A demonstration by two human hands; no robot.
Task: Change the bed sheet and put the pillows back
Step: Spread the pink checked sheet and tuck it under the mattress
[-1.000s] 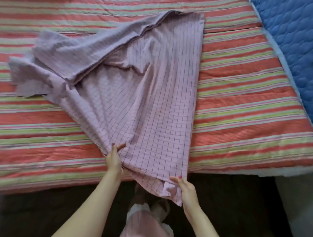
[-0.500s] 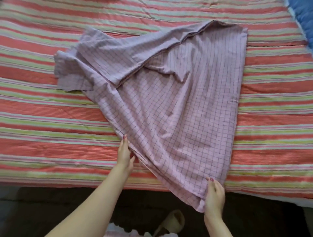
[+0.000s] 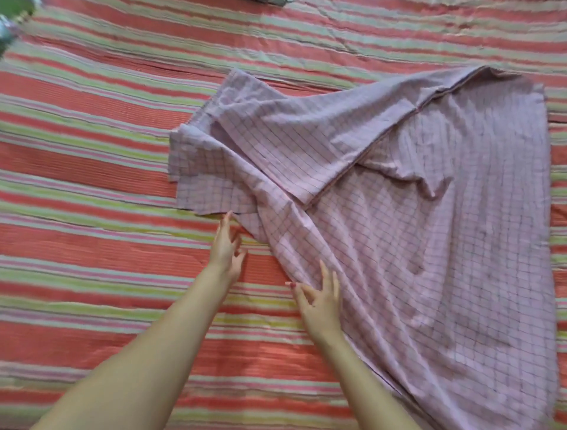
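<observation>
A pink checked bed sheet (image 3: 429, 230), partly folded over itself, lies on the bed on the right half of the view. Under it the red, green and pink striped cover (image 3: 92, 172) fills the frame. My left hand (image 3: 227, 250) hovers over the stripes just below the sheet's folded left corner, fingers spread, holding nothing. My right hand (image 3: 322, 302) rests at the sheet's left slanted edge, fingers apart, thumb and forefinger close to the cloth; no grip shows.
The striped cover reaches every edge of the view. A dark object (image 3: 270, 2) peeks in at the top edge, and a blurred green and white shape (image 3: 10, 21) sits in the top left corner.
Both hands have let go of the sheet's near edge and moved up and further onto the bed. The view has shifted left and forward, so the bed's front edge and floor are out of sight.
</observation>
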